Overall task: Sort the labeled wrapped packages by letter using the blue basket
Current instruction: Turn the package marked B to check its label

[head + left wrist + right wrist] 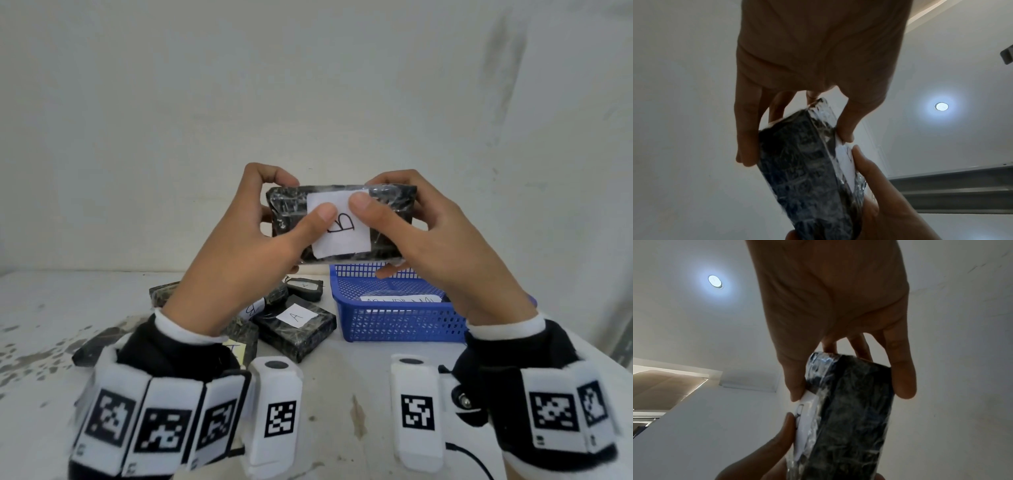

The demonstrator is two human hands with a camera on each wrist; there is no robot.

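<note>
Both hands' fingers curled round B-labelled package [342,224], left hand [239,246], right hand [438,246], thumbs on label

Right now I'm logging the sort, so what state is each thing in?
B package: held up above the table in both hands, label facing the head camera.
Left hand: grips its left end.
Right hand: grips its right end.
Basket: on the table, a white-labelled thing inside.
A package: lies on the table left of the basket, label up.
Other packages: in a loose pile beside it.
</note>
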